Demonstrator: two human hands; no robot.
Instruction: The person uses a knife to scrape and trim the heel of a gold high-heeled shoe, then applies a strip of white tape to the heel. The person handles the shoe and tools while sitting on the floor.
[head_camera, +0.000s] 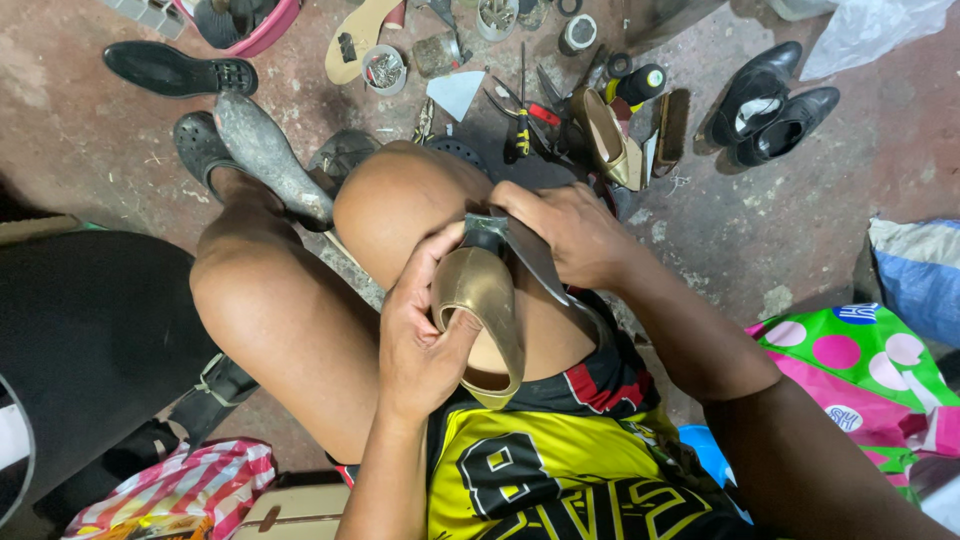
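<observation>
Gripping: my left hand clasps gold shoe propped on knee; right hand presses knife blade against its heel.

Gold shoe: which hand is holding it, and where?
The left hand grips the gold shoe around its middle, against the knee. The right hand presses a dark blade at its heel.

The left hand is curling its fingers and thumb tight, wrist bending over the raised knee. The right hand is lying palm down, fingers pressing together, forearm angling in from the lower right.
</observation>
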